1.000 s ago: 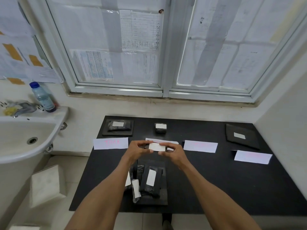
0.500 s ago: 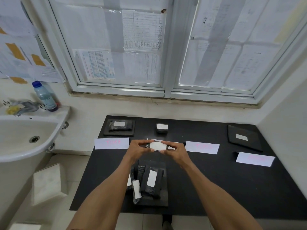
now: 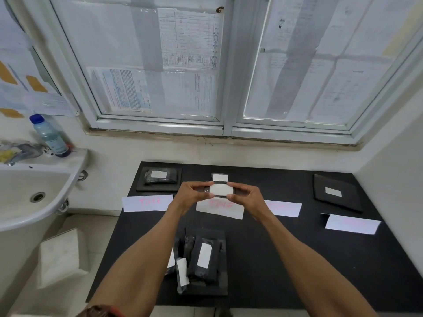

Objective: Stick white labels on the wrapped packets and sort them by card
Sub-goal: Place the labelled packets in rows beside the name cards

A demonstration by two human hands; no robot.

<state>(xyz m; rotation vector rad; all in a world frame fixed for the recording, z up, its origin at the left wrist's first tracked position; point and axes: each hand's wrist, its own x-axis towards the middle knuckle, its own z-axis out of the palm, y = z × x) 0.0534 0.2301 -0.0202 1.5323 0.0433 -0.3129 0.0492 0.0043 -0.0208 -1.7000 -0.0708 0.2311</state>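
Observation:
I hold a small black wrapped packet point(image 3: 220, 190) with a white label on its face between both hands, above the second white card point(image 3: 219, 208). My left hand point(image 3: 192, 195) grips its left end and my right hand point(image 3: 246, 196) its right end. Just behind it a labelled packet point(image 3: 220, 177) lies on the table. White cards with pink writing sit in a row: far left point(image 3: 147, 202), right of centre point(image 3: 285, 208), far right point(image 3: 352, 224). Near me, several wrapped packets point(image 3: 203, 258) are piled on a black mat.
A labelled packet point(image 3: 160, 176) rests on a black mat at the back left, and a labelled black mat point(image 3: 336, 192) at the back right. The black table point(image 3: 297, 259) meets the wall on the right. A white sink point(image 3: 27, 193) and a bottle point(image 3: 49, 136) stand to the left.
Both hands with the packet have moved slightly away from me, toward the packet behind the second card. The second card now shows below my hands.

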